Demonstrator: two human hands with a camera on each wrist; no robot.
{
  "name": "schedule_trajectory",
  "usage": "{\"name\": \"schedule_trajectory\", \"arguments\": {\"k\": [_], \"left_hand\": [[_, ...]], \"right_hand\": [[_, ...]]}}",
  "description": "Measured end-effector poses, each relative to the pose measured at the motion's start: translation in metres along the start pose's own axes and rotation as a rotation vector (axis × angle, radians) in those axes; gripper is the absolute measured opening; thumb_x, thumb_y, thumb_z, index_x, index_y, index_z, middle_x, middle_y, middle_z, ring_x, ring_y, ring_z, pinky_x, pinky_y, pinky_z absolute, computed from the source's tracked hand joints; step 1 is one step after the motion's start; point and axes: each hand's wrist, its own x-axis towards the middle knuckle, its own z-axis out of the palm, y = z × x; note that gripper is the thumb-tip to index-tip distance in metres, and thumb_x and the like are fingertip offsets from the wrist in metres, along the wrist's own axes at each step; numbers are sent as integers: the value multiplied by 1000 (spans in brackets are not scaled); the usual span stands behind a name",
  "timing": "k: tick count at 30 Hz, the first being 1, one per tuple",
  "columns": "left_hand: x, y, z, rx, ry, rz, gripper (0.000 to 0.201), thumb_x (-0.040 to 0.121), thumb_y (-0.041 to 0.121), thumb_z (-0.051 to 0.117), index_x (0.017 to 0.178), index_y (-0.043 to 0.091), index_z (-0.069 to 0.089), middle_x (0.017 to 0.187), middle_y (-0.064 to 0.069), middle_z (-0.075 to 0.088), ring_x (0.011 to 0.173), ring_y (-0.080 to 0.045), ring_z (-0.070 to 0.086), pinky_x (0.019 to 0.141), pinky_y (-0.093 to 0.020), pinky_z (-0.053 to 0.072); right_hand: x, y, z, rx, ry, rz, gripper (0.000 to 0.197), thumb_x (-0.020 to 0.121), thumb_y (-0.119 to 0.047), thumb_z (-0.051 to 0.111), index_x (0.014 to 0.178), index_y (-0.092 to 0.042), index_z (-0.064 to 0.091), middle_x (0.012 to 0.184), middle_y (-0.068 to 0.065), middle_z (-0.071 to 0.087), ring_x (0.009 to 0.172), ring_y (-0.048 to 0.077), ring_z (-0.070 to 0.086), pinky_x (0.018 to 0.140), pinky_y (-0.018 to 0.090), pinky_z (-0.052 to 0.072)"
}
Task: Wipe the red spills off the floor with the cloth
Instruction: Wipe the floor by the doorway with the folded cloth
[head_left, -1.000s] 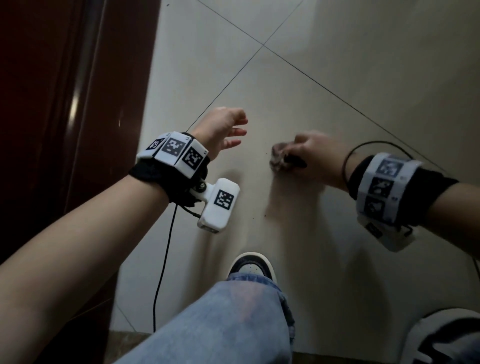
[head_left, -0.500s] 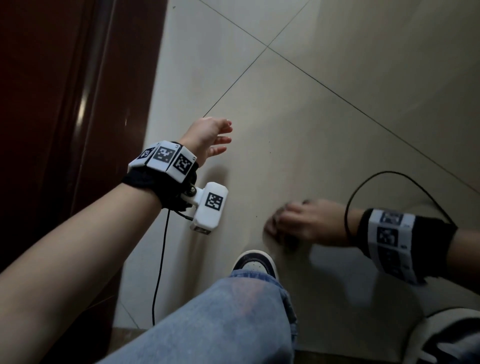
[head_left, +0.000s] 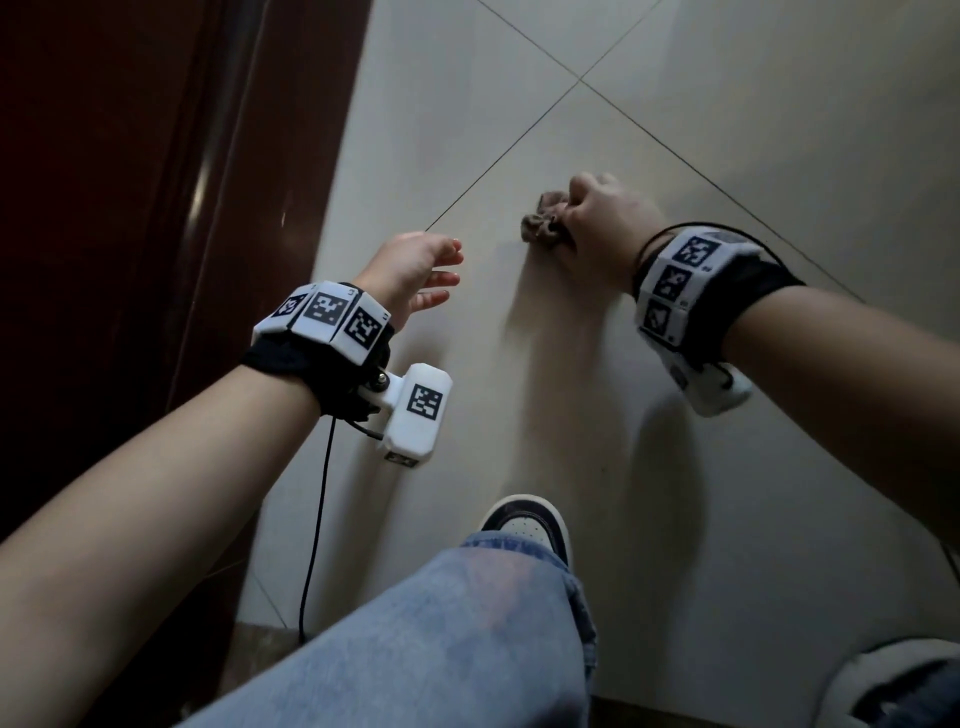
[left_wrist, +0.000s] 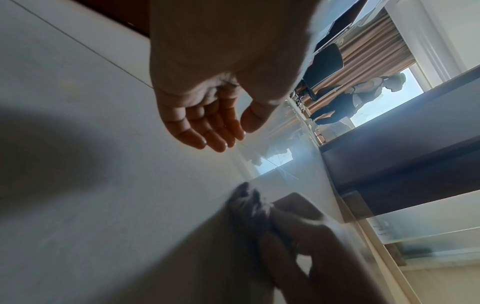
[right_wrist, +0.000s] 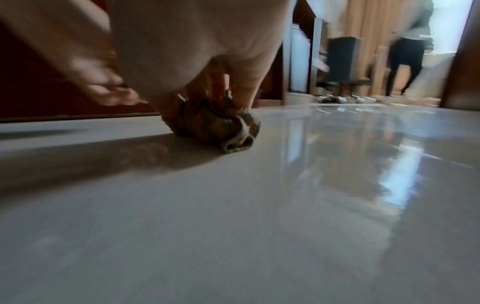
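Note:
My right hand (head_left: 597, 218) grips a small bunched brownish cloth (head_left: 543, 226) and presses it onto the pale tiled floor (head_left: 675, 519). In the right wrist view the cloth (right_wrist: 221, 125) is wadded under curled fingers and touches the glossy tile. My left hand (head_left: 415, 270) hovers over the floor to the left of the cloth, fingers relaxed and holding nothing; the left wrist view shows its bare palm (left_wrist: 207, 115). A faint reddish smear (head_left: 561, 332) runs on the tile from the cloth toward me. No distinct red spill shows elsewhere.
A dark wooden door (head_left: 130, 234) stands along the left. My jeans-clad knee (head_left: 441, 639) and shoe (head_left: 524, 525) are at the bottom centre, a second shoe (head_left: 893, 680) at bottom right. Another person (right_wrist: 405, 47) and a chair (right_wrist: 340, 59) stand far off by the curtains.
My right hand has swept the cloth away from me, from near my shoe out to the far part of the tile. The left hand has stayed hovering, fingers relaxed.

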Motion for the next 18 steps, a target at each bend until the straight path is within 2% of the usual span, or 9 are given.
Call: {"name": "schedule_trajectory", "arguments": {"k": [2,5,9,11,13,14,15,17,18], "left_hand": [[1,-1,-4,-6,11,4,20,94,13,42,78,21,52,82,7,56,68,-8,51,62,-21,42],[0,-2,-6,20,10,18,21,93,12,42,78,21,52,81,7,56,67,-8,51,63,-21,40],[-5,-3,2,209,-48,123,25,91,5,44,74,22,53,77,7,56,60,-8,48,56,-19,36],[-10,-5,8,312,-91,181,26,89,4,46,72,22,54,75,7,56,59,-8,48,55,-19,35],[-15,-8,15,439,-151,253,25,88,3,49,74,22,57,74,6,56,60,-9,48,54,-17,37],[-19,-11,18,532,-200,292,22,87,3,51,78,20,61,74,5,57,62,-10,49,56,-16,39],[-23,-14,22,636,-253,331,20,87,4,52,85,19,64,77,3,59,65,-11,51,60,-17,41],[-30,-23,29,845,-342,405,21,88,7,52,98,15,68,87,0,63,76,-13,56,70,-22,45],[-34,-28,32,941,-365,443,21,88,9,52,101,15,68,93,-1,64,82,-15,57,74,-24,46]], "right_hand": [[-11,-14,3,-81,-49,-171,37,94,-24,44,120,-1,57,125,17,47,114,33,45,77,40,46],[-35,-34,11,-75,-152,-372,39,93,-20,42,127,-6,54,128,14,44,114,32,44,75,38,48],[-67,-48,22,-126,-236,-627,47,92,-15,45,139,-18,45,135,9,40,114,28,44,69,31,47],[-79,-49,26,-127,-267,-722,55,89,-11,49,141,-24,41,137,7,40,113,27,45,65,27,43],[-91,-46,33,-153,-324,-750,59,89,-11,48,144,-28,35,140,5,36,117,27,42,69,27,48],[-97,-45,34,-138,-304,-761,60,86,-12,53,141,-30,39,137,5,39,116,27,45,69,28,52],[-103,-42,35,-111,-273,-784,60,78,-14,62,134,-30,49,130,5,48,110,27,52,64,29,54],[-114,-33,40,-57,-187,-834,58,59,-19,77,114,-31,67,111,5,63,94,25,65,52,23,53],[-119,-28,43,-42,-179,-845,56,55,-21,79,109,-32,70,108,5,66,92,25,67,51,22,53]]}}
